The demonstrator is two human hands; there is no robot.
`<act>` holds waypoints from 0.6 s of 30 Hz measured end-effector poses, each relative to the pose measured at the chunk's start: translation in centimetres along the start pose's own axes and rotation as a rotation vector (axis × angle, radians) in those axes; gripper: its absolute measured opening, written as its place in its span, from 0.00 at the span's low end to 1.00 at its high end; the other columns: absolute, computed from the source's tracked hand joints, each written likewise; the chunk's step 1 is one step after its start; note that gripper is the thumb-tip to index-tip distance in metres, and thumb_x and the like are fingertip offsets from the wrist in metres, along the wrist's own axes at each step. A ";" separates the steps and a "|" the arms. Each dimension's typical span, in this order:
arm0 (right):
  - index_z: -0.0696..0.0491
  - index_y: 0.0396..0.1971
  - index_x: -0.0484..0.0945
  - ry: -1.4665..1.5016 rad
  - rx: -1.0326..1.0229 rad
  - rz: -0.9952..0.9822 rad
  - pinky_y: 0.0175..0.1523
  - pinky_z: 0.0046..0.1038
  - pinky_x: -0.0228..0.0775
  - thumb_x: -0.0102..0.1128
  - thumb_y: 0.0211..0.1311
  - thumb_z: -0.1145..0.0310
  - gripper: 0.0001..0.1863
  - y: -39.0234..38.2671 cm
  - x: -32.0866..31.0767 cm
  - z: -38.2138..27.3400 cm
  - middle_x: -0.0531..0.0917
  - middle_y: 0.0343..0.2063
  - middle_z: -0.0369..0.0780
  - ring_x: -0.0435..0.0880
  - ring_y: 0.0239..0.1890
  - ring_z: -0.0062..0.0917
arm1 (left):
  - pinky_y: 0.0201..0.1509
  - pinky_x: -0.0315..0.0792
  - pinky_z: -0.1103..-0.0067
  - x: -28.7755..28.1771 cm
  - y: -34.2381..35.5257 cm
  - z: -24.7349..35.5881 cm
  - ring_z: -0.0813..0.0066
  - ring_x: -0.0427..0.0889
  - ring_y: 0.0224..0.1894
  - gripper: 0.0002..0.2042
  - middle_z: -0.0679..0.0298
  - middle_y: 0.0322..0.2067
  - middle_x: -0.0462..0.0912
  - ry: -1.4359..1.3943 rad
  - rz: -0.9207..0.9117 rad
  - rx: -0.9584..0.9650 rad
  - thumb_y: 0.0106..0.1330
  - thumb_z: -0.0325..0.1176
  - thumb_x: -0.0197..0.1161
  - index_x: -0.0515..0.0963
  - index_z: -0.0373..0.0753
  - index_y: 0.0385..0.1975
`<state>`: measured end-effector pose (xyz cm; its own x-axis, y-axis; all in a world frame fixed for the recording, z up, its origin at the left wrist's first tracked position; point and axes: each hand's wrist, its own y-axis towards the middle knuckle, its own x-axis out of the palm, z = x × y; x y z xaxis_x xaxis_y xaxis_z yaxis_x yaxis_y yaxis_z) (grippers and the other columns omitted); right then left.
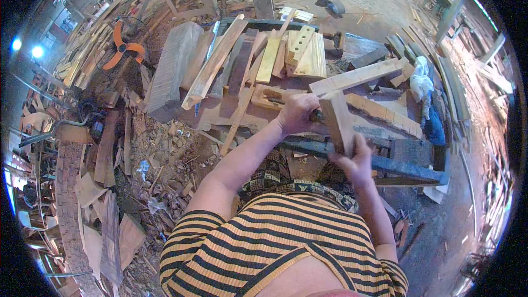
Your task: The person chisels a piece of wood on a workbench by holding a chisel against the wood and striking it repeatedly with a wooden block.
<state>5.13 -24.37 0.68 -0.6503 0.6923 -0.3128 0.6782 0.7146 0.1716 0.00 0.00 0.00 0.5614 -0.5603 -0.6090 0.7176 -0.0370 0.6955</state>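
My right hand [355, 160] is wrapped round the lower end of a short wooden block [337, 121], tilted up over the near side of the workbench. Close to the block's left side, my left hand [298, 113] is closed in a fist. A dark, rounded end shows at that fist; what it belongs to is hidden. Just beyond my left hand lies a pale piece of wood with a slot [265, 94]. A long squared timber [360, 76] reaches to the right behind the block. Nearer, another timber with lines across it [385, 115] rests on the bench.
Several boards [217, 60] and a thick grey beam [175, 66] lie across the bench's far left. A white plastic bag [421, 77] is at the right end. An orange-bladed fan [124, 48] stands left. Wood scraps [170, 148] litter the floor; dark round containers [330, 4] sit beyond.
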 end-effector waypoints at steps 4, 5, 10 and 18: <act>0.54 0.41 0.68 0.387 -0.040 0.315 0.39 0.23 0.66 0.67 0.45 0.74 0.22 -0.7 -1.1 -2.9 0.74 0.33 0.33 0.72 0.33 0.19 | 0.31 0.73 0.68 0.1 -0.3 0.3 0.55 0.79 0.28 0.15 0.58 0.24 0.76 -0.026 0.038 -0.046 0.39 0.32 0.68 0.72 0.41 0.27; 0.54 0.41 0.68 0.401 -0.054 0.323 0.39 0.23 0.66 0.67 0.45 0.74 0.22 -0.7 -0.6 -3.0 0.74 0.33 0.33 0.72 0.33 0.19 | 0.30 0.73 0.69 0.1 -0.2 0.3 0.55 0.78 0.27 0.15 0.59 0.24 0.76 -0.013 0.046 -0.027 0.39 0.30 0.68 0.72 0.41 0.27; 0.55 0.40 0.68 0.191 -0.069 0.113 0.40 0.24 0.67 0.70 0.44 0.70 0.24 -0.5 2.5 -1.4 0.77 0.30 0.36 0.74 0.33 0.19 | 0.31 0.72 0.67 0.5 -0.4 0.5 0.53 0.78 0.28 0.13 0.57 0.23 0.74 0.005 0.084 -0.029 0.37 0.31 0.67 0.71 0.39 0.23; 0.58 0.35 0.71 0.071 0.176 0.067 0.42 0.26 0.68 0.72 0.43 0.62 0.23 0.9 0.7 1.4 0.80 0.29 0.41 0.76 0.34 0.22 | 0.26 0.70 0.82 -1.9 0.9 -1.1 0.81 0.75 0.22 0.07 0.68 0.21 0.76 -0.394 0.488 -0.218 0.57 0.22 0.61 0.72 0.41 0.22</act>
<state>5.72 -23.37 -0.70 -0.6204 0.7471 -0.2387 0.7657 0.6428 0.0220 0.05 2.00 1.40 0.6802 -0.7324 -0.0299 0.5094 0.4429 0.7378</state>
